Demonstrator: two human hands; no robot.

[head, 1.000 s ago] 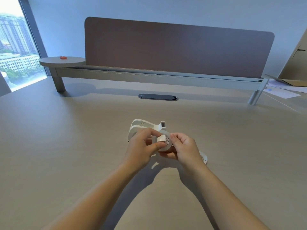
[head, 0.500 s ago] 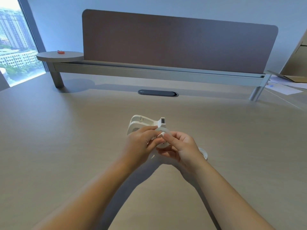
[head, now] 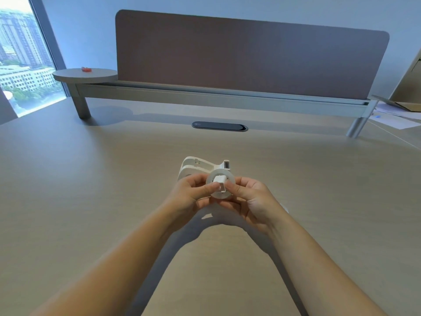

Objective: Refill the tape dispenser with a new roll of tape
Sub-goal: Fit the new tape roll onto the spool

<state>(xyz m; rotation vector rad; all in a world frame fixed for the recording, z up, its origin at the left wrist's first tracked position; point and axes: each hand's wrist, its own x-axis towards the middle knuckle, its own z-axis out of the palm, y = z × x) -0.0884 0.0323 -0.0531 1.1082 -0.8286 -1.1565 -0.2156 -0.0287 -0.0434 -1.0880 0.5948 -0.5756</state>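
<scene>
Presently, both hands meet above the middle of the worktop (head: 91, 201), well back from its far edge. The left hand (head: 190, 193) and the right hand (head: 251, 198) are each closed around a white tape roll (head: 219, 184), thumbs pressed on a small white core piece (head: 220, 180) seated at the roll's centre, remaining fingers curled beneath. The roll is lifted clear of the surface, its flat face turned toward the camera. Just behind the hands, the white tape dispenser (head: 196, 166) stands on the worktop, cutter end pointing right, its cradle open. Toward the far edge, a dark oval cable port (head: 219, 126) sits in the surface, before a grey rail carrying a brown divider panel (head: 250, 58).
</scene>
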